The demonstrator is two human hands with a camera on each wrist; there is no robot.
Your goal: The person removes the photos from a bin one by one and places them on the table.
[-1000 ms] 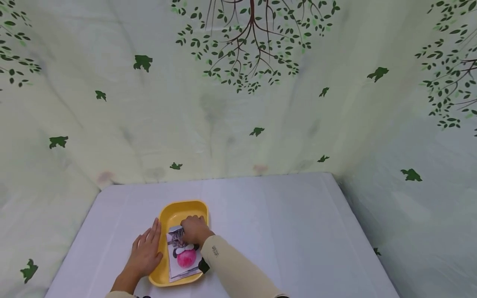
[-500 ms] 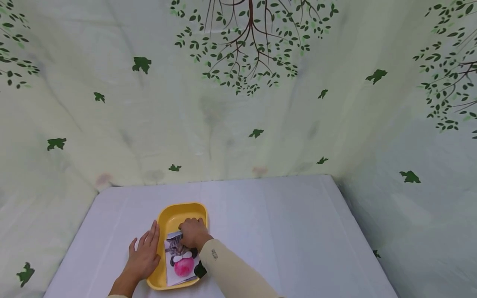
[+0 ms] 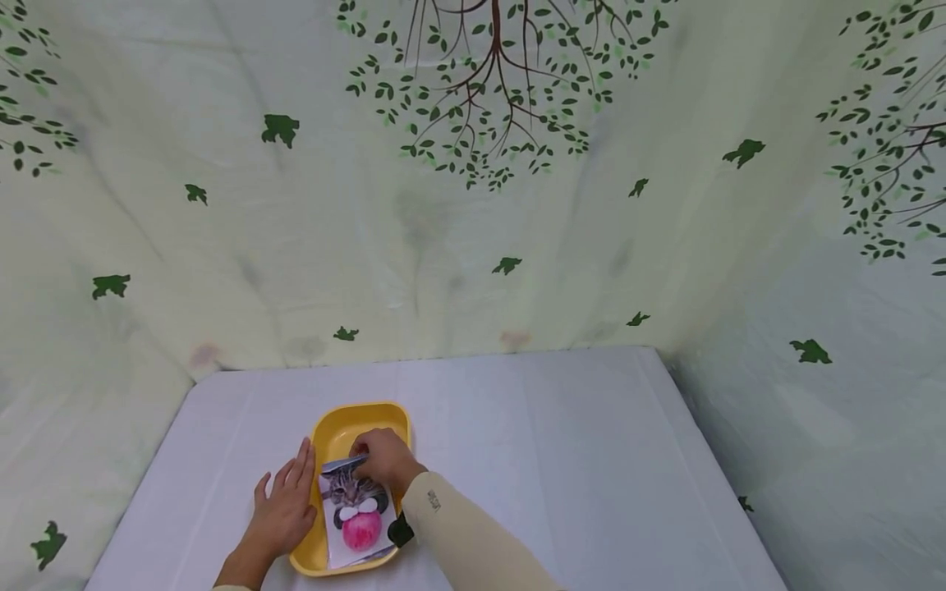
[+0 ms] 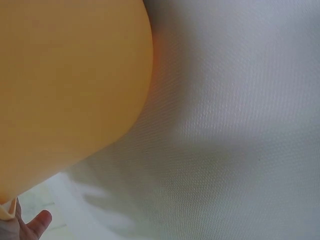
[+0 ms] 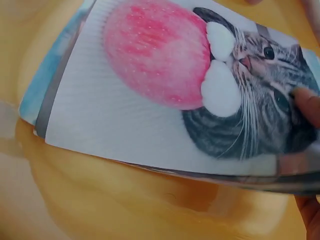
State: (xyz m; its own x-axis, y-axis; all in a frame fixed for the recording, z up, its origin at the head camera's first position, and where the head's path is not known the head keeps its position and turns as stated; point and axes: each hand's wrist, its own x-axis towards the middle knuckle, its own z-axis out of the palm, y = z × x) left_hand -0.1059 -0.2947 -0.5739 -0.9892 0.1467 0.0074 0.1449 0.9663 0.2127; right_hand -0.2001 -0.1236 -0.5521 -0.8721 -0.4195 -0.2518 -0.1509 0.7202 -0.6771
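A small stack of picture cards [image 3: 336, 538] lies in a yellow tray [image 3: 355, 417]. The top one shows a tabby cat and a pink ball; in the right wrist view this top card [image 5: 100, 120] lies over others whose blue and grey edges stick out. My right hand [image 3: 386, 455] pinches the cards at their far right end, thumb [image 5: 307, 106] on the printed face and a finger [image 5: 309, 215] beneath. With fingers straight, my left hand [image 3: 284, 509] rests along the tray's left rim. The tray's outer wall [image 4: 75, 75] fills much of the left wrist view.
A white-covered table [image 3: 562, 460] bears the tray near its front left. Behind and beside it hang pale sheets [image 3: 443, 222] printed with leaves and branches. A black band [image 3: 401, 531] is at my right wrist.
The cards have shifted a little left in the tray, and their far end shows more of the edges below. My right hand has turned slightly with them; the left stays at the rim.
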